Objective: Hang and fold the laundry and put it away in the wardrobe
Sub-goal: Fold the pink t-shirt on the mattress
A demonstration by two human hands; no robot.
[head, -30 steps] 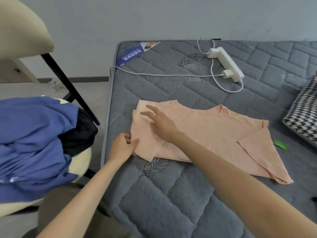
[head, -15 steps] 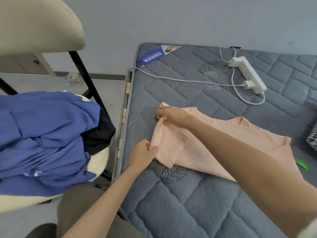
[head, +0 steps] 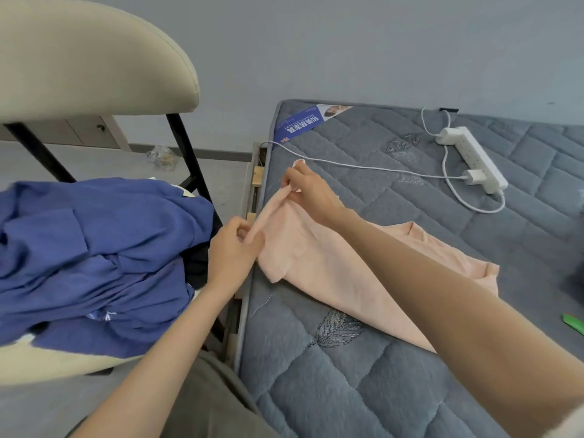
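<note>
- Grey quilted mattress point(head: 363, 390) across the right half of the frame.
- White power strip point(head: 471, 158) lying on it, upper right, with a charger point(head: 473, 177) plugged in.
- White cable point(head: 363, 167) trailing left over the mattress edge.
- Blue label point(head: 303, 126) at the far corner.
- Cream chair point(head: 88, 64), black legs, upper left.
- Small green object point(head: 573, 324) at the right edge.

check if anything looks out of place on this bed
A white power strip and its long white cable lie across the grey quilted mattress, just beyond the peach fabric shirt being folded. Odd spot for wiring; nothing looks damaged.

Both hands point(head: 234, 248) pinch peach shirt point(head: 319, 263) on mattress point(head: 347, 374).
</note>
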